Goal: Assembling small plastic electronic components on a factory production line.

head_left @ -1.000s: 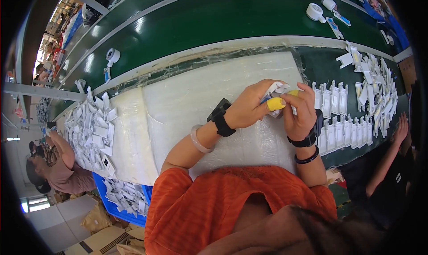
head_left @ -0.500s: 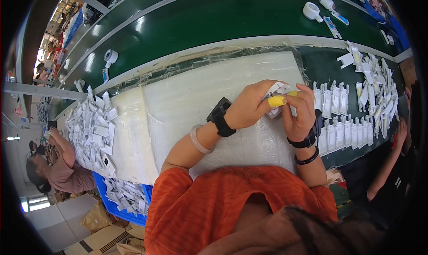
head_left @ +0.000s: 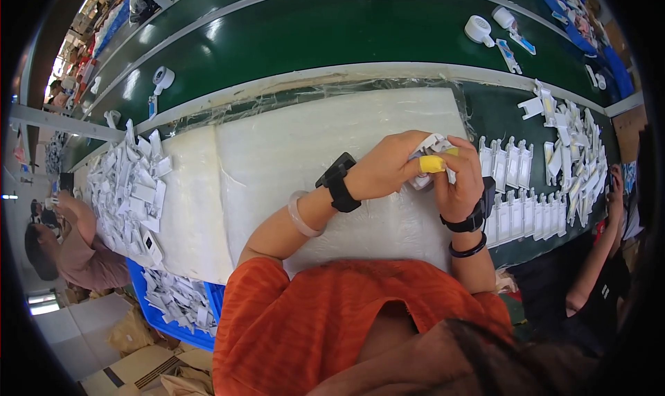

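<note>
My left hand (head_left: pixel 388 166) and my right hand (head_left: pixel 460 181) meet above the padded work surface, both closed on a small white plastic part (head_left: pixel 436 144). Fingers cover much of that part, so its full shape is hidden. Yellow wrapping (head_left: pixel 431 164) covers the tip of my left thumb, and a bit of yellow shows at a finger of my right hand. Just right of my right hand, white rectangular plastic housings (head_left: pixel 521 216) stand in two rows on the green table.
A loose heap of white parts (head_left: pixel 131 188) lies at the left, above a blue bin (head_left: pixel 142 292) of similar pieces. Another pile (head_left: pixel 582 153) is at the far right. White round-headed devices (head_left: pixel 478 30) rest on the green conveyor (head_left: pixel 312 36). People sit on both sides.
The fingers of my right hand have curled closer over the white part. The whole view has shifted slightly; both hands remain together.
</note>
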Demonstrator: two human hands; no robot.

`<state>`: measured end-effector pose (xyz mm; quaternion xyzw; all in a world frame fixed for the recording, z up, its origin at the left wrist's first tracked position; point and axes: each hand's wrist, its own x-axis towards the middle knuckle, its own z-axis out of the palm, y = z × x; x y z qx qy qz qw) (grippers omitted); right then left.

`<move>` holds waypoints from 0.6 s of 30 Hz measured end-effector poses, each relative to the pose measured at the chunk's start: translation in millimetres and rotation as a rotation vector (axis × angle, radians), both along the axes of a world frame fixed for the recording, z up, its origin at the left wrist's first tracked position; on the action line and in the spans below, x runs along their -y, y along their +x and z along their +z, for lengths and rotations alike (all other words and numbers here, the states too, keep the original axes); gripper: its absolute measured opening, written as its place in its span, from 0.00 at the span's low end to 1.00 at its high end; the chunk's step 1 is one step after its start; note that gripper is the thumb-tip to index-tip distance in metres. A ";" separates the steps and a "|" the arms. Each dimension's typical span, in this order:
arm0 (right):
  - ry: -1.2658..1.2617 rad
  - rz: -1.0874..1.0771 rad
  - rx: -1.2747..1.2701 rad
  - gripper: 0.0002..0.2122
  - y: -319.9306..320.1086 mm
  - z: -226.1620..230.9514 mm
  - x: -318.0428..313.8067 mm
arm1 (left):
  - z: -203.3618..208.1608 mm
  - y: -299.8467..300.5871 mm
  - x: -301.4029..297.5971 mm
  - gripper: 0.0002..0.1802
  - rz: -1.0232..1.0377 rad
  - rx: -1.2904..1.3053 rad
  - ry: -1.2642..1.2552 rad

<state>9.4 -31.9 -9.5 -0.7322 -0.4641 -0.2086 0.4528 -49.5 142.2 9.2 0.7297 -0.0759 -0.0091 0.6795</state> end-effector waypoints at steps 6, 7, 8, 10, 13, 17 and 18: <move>0.022 -0.010 -0.001 0.15 -5.3 -0.3 -2.7 | 4.7 -0.7 -0.9 0.19 0.003 -0.072 0.029; 0.023 -0.026 0.009 0.14 -6.6 -1.0 -2.8 | 6.3 -1.5 -0.9 0.18 0.013 -0.032 0.071; 0.019 -0.022 0.011 0.14 -6.2 -0.9 -3.0 | 6.9 -2.1 -0.5 0.17 0.024 0.008 0.113; 0.025 -0.030 0.020 0.14 -5.5 -0.5 -3.9 | -4.7 1.3 1.1 0.17 0.063 0.132 0.149; 0.051 -0.035 0.004 0.13 -8.8 -0.1 -4.9 | -13.2 2.0 2.4 0.17 0.115 0.291 0.213; 0.040 -0.044 0.012 0.13 -6.7 -1.9 -6.3 | -18.3 4.6 -0.1 0.17 0.142 0.323 0.271; 0.025 -0.043 -0.011 0.13 -6.4 -2.6 -6.4 | -16.4 4.7 -1.4 0.17 0.148 0.329 0.279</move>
